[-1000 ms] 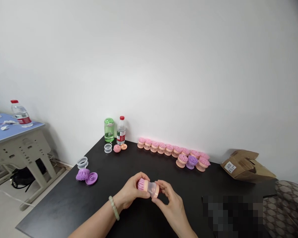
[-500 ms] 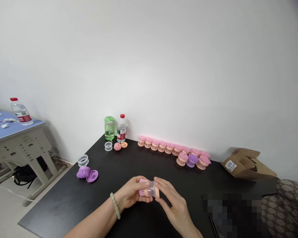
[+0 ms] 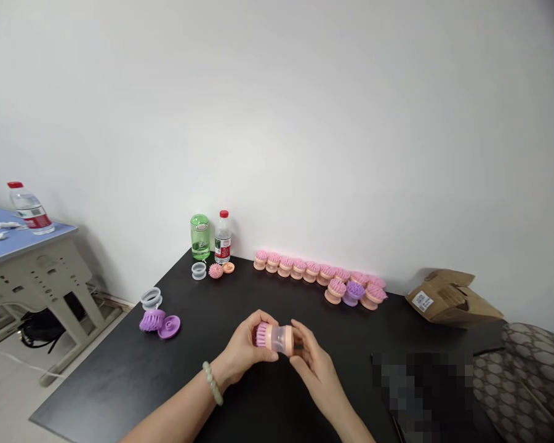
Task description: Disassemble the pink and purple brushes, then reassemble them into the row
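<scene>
A pink-bristled brush with a clear middle and peach rings [image 3: 279, 339] lies sideways between my hands above the black table. My left hand [image 3: 249, 346], with a green bead bracelet at its wrist, grips the bristle end. The fingers of my right hand [image 3: 314, 363] are curled round the peach end. Behind, along the wall, stands a row of pink brushes [image 3: 298, 269], with a purple brush [image 3: 354, 293] among those in front. At the left of the table are a purple bristle head [image 3: 152, 320], a purple disc [image 3: 169, 327] and a grey ring [image 3: 151, 298].
A green bottle [image 3: 200, 237] and a water bottle [image 3: 222, 237] stand at the back corner, near a second grey ring [image 3: 199, 271], a pink bristle head [image 3: 215, 271] and a peach disc [image 3: 228, 267]. A cardboard box [image 3: 452, 298] sits at the right.
My left fingers have shifted, showing more of the brush's bristles and clear middle. My right fingers have curled round its peach end. The view has moved slightly.
</scene>
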A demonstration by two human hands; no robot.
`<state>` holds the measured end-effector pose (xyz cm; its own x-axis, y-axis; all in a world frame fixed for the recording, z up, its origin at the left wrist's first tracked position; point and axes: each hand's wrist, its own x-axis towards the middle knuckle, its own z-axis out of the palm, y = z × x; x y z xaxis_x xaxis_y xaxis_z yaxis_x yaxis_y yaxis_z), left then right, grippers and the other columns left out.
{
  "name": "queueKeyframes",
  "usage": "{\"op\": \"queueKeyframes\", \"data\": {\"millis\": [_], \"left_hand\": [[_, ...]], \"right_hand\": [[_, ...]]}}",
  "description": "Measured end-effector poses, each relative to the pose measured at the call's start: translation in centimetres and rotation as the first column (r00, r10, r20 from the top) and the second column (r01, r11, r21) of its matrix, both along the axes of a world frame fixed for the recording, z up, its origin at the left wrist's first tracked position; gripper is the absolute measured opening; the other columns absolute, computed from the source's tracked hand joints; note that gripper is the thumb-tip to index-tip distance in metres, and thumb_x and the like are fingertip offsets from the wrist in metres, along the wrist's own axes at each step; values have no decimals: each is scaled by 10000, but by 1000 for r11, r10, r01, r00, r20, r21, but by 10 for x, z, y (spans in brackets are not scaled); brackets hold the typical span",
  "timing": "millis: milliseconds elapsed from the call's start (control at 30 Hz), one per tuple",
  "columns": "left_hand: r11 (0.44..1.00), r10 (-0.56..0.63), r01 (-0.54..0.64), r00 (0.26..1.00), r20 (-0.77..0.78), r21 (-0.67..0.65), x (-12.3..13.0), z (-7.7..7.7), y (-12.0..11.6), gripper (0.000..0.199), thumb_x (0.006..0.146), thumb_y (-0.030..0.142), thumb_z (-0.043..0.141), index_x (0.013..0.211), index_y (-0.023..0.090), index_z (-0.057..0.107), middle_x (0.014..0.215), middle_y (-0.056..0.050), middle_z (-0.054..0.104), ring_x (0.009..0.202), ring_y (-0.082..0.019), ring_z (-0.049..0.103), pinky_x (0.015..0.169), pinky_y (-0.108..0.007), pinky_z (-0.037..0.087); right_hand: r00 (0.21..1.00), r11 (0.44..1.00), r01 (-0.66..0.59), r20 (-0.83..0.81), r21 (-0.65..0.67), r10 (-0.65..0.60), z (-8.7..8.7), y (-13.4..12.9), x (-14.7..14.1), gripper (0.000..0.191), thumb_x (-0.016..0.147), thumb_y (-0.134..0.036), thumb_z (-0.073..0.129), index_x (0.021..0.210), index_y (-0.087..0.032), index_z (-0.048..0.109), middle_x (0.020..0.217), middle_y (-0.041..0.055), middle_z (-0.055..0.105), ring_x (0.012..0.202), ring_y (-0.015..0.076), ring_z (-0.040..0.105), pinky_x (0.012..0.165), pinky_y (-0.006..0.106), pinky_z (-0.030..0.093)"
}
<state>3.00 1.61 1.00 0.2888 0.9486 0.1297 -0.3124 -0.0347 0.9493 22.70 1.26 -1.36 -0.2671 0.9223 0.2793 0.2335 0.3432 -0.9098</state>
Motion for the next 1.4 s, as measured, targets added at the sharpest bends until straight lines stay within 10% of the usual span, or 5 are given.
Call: {"op": "queueKeyframes", "data": {"millis": [333,567,767,1033,1400], "left_hand": [[907,245,-36,856,-456,421,-2,3,-1,319,664,84,767,939,211,665,988,-13,615,896,-198,586,805,-303,453],[863,354,-24,742,-570,505,5,-18,-5,785,641,-61,623,1310,327,488,1201,-32,567,1092,-247,589,977,-419,498],[867,397,-90,717,-573,489,3,-26,0,825,640,-32,644,1349,333,433,1348,-52,473,1199,-274,551,979,-432,543],[871,391,-28,647,-655,491,1,-23,-2,829,625,-40,639,1354,307,453,1445,-85,437,1357,-320,444,1120,-456,435],[876,357,96,530,-769,472,5,-15,-6,808,608,6,802,1312,253,491,1483,-130,384,1295,-340,481,1084,-466,462]], "right_hand": [[977,984,43,200,172,-78,1,0,-1,382,848,-225,647,1228,-247,633,1203,70,686,1097,245,664,956,367,546],[887,945,98,403,312,-225,-14,5,-15,474,691,-17,590,1113,-225,648,1117,68,656,1063,253,598,931,362,516],[686,910,278,600,307,-412,-30,58,1,54,822,-245,633,832,-193,636,848,59,684,884,258,637,779,316,518],[430,754,561,658,342,-618,-15,140,38,315,951,-352,470,1097,-96,582,1025,220,690,844,324,723,660,363,497],[493,843,285,685,457,-537,-46,129,31,343,898,-279,488,1179,-116,599,1218,187,645,1146,332,599,962,415,473]]}}
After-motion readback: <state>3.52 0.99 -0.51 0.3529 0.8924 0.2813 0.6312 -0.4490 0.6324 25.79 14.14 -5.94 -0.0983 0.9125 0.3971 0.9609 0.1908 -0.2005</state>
